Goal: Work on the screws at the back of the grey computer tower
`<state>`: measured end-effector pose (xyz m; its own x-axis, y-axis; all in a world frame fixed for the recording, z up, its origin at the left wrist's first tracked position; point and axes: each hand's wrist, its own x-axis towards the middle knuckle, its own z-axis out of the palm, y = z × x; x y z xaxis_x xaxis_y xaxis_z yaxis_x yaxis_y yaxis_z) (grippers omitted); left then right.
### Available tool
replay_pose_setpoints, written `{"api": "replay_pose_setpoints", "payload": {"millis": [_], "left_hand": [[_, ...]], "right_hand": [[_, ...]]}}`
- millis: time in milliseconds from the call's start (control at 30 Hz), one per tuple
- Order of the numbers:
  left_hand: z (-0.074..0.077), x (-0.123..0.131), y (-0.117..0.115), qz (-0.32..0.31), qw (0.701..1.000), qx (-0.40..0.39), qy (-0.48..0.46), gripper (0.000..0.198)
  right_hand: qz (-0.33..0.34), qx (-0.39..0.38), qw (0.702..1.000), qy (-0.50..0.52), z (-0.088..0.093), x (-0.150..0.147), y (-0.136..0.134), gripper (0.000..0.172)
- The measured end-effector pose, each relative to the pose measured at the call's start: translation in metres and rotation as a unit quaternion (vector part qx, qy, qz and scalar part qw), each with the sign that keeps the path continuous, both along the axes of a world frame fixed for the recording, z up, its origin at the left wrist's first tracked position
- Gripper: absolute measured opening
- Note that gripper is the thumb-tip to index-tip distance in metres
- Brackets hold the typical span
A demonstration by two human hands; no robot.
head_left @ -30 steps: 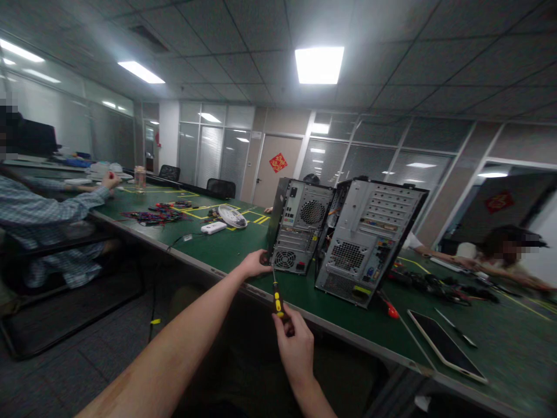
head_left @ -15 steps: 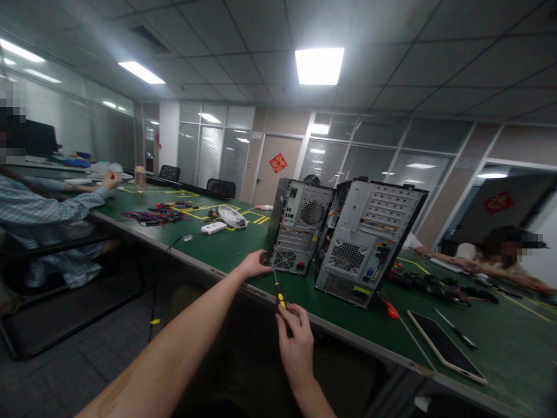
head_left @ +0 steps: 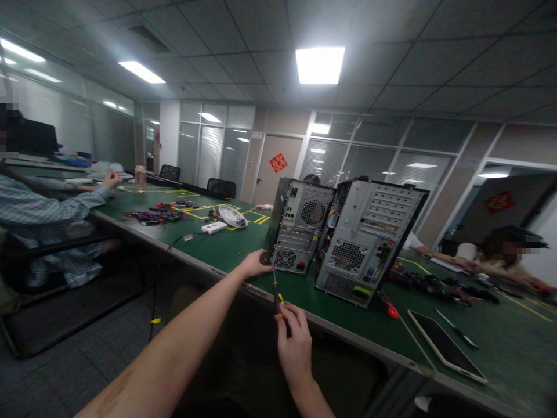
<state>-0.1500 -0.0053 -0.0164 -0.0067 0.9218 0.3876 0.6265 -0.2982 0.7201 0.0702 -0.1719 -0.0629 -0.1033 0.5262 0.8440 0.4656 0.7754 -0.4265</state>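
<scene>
In my right hand (head_left: 295, 339) a screwdriver (head_left: 279, 296) with a black and yellow handle is pinched between thumb and fingers. Its thin shaft points up to the lower left corner of a computer case (head_left: 300, 235), which stands upright with its rear panel facing me. My left hand (head_left: 255, 265) grips that same corner, thumb close to the screwdriver's tip and the other fingers partly hidden along the case's side. The screw, if any, at the tip is too small to make out. A second, larger computer case (head_left: 363, 244) stands just to the right.
Right of the cases on the green table (head_left: 374, 334) lie a red-handled tool (head_left: 391, 310), a phone (head_left: 446, 346), a pen-like tool (head_left: 456, 328) and black cables (head_left: 439, 287). Leftward are a power strip (head_left: 213, 228), a white fan-like part (head_left: 232, 216) and coloured wires (head_left: 159, 213). Co-workers sit at both sides.
The screwdriver's handle has turned a little in my right hand, and that hand has shifted slightly left. My left hand and both cases have stayed in place.
</scene>
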Motion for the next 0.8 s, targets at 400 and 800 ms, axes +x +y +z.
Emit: {"api": "replay_pose_setpoints", "payload": {"millis": [400, 800], "left_hand": [[0.0026, 0.0006, -0.0032, -0.001, 1.0, 0.001, -0.012, 0.078], [0.0011, 0.0003, -0.0015, 0.002, 1.0, -0.005, -0.021, 0.076]], "right_hand": [[-0.009, -0.049, 0.998, 0.036, 0.0016, 0.0036, 0.0023, 0.019], [0.022, -0.039, 0.999, 0.011, 0.0009, 0.0033, 0.0046, 0.03]]}}
